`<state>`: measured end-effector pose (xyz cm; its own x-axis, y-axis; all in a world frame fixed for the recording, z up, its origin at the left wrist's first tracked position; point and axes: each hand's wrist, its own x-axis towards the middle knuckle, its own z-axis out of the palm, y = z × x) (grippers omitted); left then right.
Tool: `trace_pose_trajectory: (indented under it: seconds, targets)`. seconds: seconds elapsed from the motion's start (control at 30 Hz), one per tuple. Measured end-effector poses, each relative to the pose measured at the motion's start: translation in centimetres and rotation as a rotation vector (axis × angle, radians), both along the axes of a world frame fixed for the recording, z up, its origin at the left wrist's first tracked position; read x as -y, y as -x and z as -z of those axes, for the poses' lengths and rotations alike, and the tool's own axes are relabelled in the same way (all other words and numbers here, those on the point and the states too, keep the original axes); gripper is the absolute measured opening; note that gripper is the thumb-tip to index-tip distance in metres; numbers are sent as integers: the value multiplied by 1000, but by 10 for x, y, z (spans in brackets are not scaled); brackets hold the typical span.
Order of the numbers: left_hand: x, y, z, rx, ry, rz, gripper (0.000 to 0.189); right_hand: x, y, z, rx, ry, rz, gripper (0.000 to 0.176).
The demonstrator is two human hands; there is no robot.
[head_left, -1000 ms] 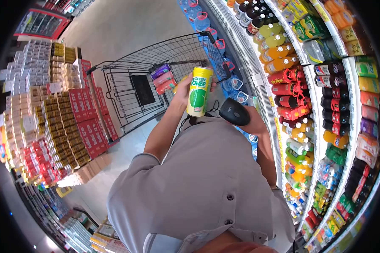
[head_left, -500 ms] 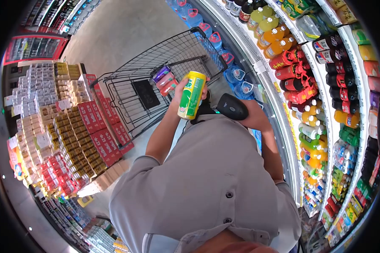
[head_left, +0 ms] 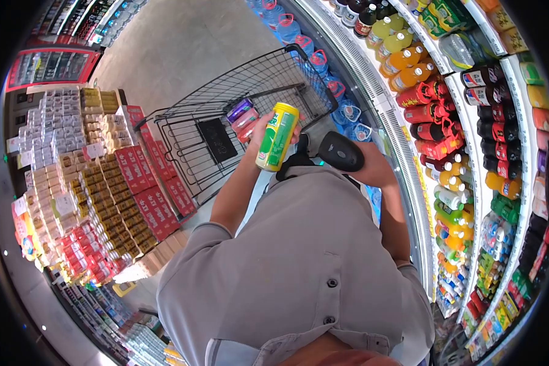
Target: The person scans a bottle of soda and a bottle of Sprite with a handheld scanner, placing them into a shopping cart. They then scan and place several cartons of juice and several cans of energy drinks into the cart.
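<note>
My left hand (head_left: 261, 129) is wrapped round a tall yellow-and-green drink can (head_left: 278, 137), held up in front of my waist and leaning slightly. Some fingertips show at the can's far side. In my right hand (head_left: 375, 166) is a black handheld barcode scanner (head_left: 341, 151), its rounded head pointing toward the can; the hand covers the scanner's handle. Beyond both hands stands a black wire shopping cart (head_left: 195, 100). Several small purple and pink-red packs or cans (head_left: 243, 119) lie in it, close to my left hand.
Stacked canned drinks (head_left: 97, 189) and red cartons (head_left: 146, 195) rise on the left. A shelf of bottled drinks (head_left: 433, 116) curves along the right side. Large blue water bottles (head_left: 288, 25) line the floor at its base. Grey floor (head_left: 177, 43) lies beyond the cart.
The cart and right-hand shelves sit slightly farther right and lower in view. The scanner has shifted a little to the right. Both hands keep their holds; the can has barely moved.
</note>
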<state>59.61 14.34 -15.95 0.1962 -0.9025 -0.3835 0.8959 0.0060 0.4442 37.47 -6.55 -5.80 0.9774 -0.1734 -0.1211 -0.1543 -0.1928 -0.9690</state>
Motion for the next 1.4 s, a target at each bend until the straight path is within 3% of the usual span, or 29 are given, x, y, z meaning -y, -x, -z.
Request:
trace_pose_trajectory:
  seconds: [0.2,0.27,0.33,0.37,0.4,0.47,0.53,0.63,0.73,0.8,0.83,0.87,0.93,0.97,1.0,1.03,1.07,1.13,1.2,1.27,1.33,1.4]
  targets:
    - [3,-14,13,-57,56,-5,92,4,-25,-3,-204,84,-56,45]
    - [-1,-19,30,-108,107,2,91,5,-31,-6,-165,91,-37,44]
    - [3,-21,29,-473,450,-107,87,2,-40,-13,-122,88,-1,43]
    - [1,-20,27,-514,579,-135,84,1,-43,-19,-140,86,24,41]
    - [3,-19,32,-523,565,-123,84,-1,-47,-22,-160,82,47,40]
    - [5,-16,40,-487,591,-400,82,-4,-52,-14,-193,50,50,40]
    - [-4,-26,35,-557,509,-419,77,-8,-54,-11,-234,159,44,41]
    - [-25,-65,51,-238,126,-344,69,-13,-59,-10,-262,200,40,38]
    - [-49,-112,116,333,-558,-318,46,-18,-54,3,-310,177,51,35]
    - [-59,-130,138,699,-624,-115,63,-18,-52,11,-344,129,68,34]
    - [-72,-144,189,1002,-676,23,75,-19,-49,13,-338,169,80,33]
    - [-77,-146,200,1001,-658,26,75,-20,-47,12,-333,210,105,33]
    - [-70,-139,207,1546,-641,367,87,-18,-35,18,-340,182,150,33]
    - [-77,-135,255,1594,-613,384,91,-17,-25,24,-455,135,168,34]
    - [-70,-123,257,1587,-629,420,89,-17,-19,21,-444,191,211,34]
    - [-65,-115,263,1568,-584,444,86,-16,-10,30,-418,123,206,53]
    - [-64,-107,293,1427,-619,463,87,-18,-5,23,-359,165,260,57]
    - [-50,-88,317,1405,-673,550,93,-15,14,10,-531,94,270,44]
    - [-28,-71,311,1495,-779,650,96,-19,33,-2,-469,107,367,37]
    - [-16,-70,328,1568,-683,798,89,-22,61,4,-476,130,414,37]
    - [6,-79,362,1560,-708,1099,65,-27,84,1,-557,124,449,35]
    - [8,-84,356,872,-318,716,55,-35,103,-5,-523,125,528,34]
